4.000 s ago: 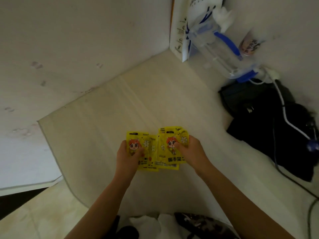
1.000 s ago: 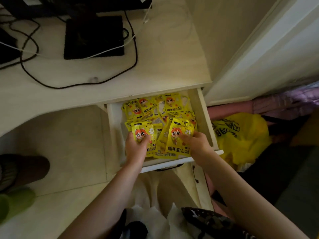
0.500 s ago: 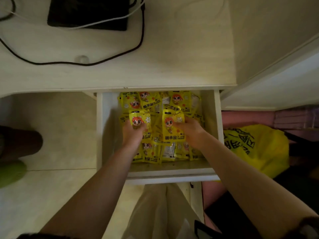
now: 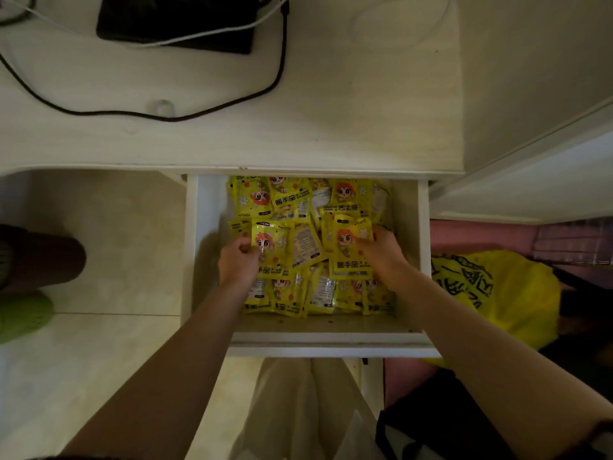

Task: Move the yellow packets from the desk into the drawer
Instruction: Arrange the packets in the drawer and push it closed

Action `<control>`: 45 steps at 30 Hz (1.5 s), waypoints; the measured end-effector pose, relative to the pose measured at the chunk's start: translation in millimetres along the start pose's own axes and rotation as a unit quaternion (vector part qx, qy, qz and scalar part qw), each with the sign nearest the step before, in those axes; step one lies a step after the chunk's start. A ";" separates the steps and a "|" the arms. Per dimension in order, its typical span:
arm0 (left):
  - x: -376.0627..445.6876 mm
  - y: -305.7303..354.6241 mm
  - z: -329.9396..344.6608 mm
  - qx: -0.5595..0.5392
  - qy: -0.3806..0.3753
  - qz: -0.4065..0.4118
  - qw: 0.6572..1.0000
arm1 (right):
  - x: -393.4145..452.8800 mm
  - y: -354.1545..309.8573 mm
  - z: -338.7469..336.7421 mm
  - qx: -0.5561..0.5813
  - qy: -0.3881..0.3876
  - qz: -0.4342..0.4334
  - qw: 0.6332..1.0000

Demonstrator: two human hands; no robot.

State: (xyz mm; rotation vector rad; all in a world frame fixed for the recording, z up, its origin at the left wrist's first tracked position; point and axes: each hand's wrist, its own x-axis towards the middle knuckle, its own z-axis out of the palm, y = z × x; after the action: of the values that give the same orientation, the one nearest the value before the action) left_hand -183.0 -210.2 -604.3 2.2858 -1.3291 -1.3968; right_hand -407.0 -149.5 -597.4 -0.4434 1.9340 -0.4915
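Note:
The white drawer (image 4: 331, 348) stands pulled out under the desk (image 4: 331, 121), filled with several yellow packets (image 4: 292, 200) printed with an orange-haired cartoon face. My left hand (image 4: 237, 260) is inside the drawer, fingers closed on a yellow packet (image 4: 273, 250) resting on the pile's left side. My right hand (image 4: 381, 254) is also in the drawer and grips another small stack of yellow packets (image 4: 348, 247) lying on the pile's right side. Both arms reach in over the drawer's front edge.
On the desk lie a black flat device (image 4: 172, 21), a black cable (image 4: 166, 116) and a white cable. A yellow plastic bag (image 4: 497, 293) sits on the floor right of the drawer. A green slipper (image 4: 23, 315) is at the left. White cloth hangs below the drawer.
Four seconds ago both hands held the packets on the desk. They carried them down into the drawer; over the last half second the hands spread slightly apart and lowered the packets onto the pile.

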 end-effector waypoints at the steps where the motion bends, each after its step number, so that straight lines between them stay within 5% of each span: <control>1: -1.1 -2.4 -2.0 0.006 0.001 0.005 1.000 | -2.9 0.2 -1.4 -0.021 0.009 -0.009 1.000; 13: -48.8 -38.7 -44.2 0.006 -0.009 0.038 0.999 | -68.7 11.8 -4.1 -0.111 0.009 -0.029 0.993; 27: -126.6 -112.6 -75.8 -0.183 -0.035 0.073 0.980 | -180.8 95.5 34.4 0.089 0.065 -0.052 0.993; 35: -134.9 -147.2 -82.1 -0.201 -0.075 -0.054 0.975 | -199.9 128.5 44.3 0.301 0.061 0.085 0.948; 40: -125.5 -133.7 -82.9 -0.319 -0.162 -0.168 0.918 | -181.5 125.7 32.4 0.422 0.041 0.166 0.890; 45: -116.1 -118.3 -73.0 -0.382 -0.174 -0.191 0.887 | -165.9 116.3 22.8 0.441 0.034 0.164 0.882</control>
State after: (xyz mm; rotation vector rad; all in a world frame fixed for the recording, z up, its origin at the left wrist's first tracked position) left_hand -74.8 -74.9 -551.6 1.8266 -0.2324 -2.0478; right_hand -331.6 31.0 -539.8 0.4896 1.5856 -1.0843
